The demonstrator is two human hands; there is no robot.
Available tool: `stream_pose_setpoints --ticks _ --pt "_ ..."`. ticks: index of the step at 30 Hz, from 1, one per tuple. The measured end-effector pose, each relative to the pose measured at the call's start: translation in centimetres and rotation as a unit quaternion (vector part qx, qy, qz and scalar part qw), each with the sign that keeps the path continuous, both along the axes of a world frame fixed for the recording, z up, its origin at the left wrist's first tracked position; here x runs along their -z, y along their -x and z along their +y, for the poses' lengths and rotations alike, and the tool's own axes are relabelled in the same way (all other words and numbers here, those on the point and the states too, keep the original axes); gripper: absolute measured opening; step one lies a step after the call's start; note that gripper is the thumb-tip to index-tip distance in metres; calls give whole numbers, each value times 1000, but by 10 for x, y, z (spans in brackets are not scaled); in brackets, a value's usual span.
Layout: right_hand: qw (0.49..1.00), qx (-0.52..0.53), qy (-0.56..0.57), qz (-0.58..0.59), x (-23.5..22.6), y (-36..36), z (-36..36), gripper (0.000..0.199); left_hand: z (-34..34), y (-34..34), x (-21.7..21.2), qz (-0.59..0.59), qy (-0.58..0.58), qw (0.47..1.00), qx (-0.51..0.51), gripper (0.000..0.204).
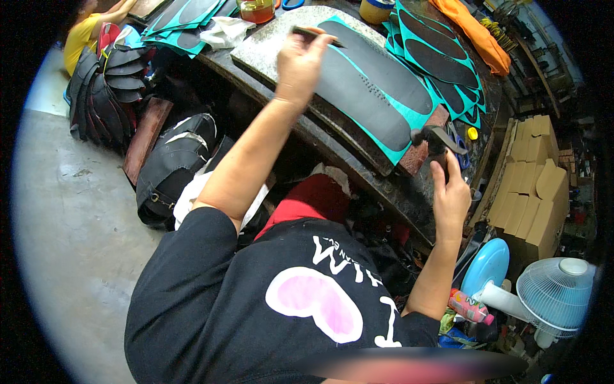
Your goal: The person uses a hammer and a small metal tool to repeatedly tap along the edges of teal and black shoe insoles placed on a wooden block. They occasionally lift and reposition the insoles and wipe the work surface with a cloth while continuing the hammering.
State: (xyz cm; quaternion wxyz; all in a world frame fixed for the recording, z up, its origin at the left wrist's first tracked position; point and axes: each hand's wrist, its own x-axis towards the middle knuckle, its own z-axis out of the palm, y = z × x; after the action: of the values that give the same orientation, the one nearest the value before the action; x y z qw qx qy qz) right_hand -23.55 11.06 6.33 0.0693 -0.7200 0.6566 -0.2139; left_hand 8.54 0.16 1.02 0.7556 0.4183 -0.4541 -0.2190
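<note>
Probably the flat teal-and-black sheet (374, 93) bends easily; I would lift its edge. Left fingers (320, 43) grasp a thin dark tool (302, 32) over it, right fingers (455, 168) a dark hammer (439, 139).

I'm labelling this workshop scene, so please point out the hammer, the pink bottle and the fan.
Hammer (436, 136): head camera view, on its dark head.
Pink bottle (471, 307): head camera view, on the middle of its body.
Fan (555, 297): head camera view, on its round wire cage.

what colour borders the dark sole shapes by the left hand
Teal sheet border, best seen in the head view.
</note>
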Motion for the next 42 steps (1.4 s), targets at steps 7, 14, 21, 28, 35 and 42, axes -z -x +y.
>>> stream_pose_setpoints --ticks 7,14,21,28,35,42 --pt "999 8 19 -24 9 -2 8 40 13 -65 -26 -72 -227 960 144 16" --pt "993 37 -70 -87 10 1 8 39 16 -33 -124 -81 21 969 234 14" --pt "998 29 -33 -48 18 3 9 39 -74 23 -137 13 80 991 104 23" --pt "994 55 -51 -86 22 0 11 38 -95 76 -28 -157 -203 962 91 22" --pt "993 57 -67 -75 18 0 12 42 -103 -126 -26 -255 7 942 -218 27" --pt "996 40 -35 -66 29 7 7 45 -83 -295 -5 -492 -479 625 -372 69"
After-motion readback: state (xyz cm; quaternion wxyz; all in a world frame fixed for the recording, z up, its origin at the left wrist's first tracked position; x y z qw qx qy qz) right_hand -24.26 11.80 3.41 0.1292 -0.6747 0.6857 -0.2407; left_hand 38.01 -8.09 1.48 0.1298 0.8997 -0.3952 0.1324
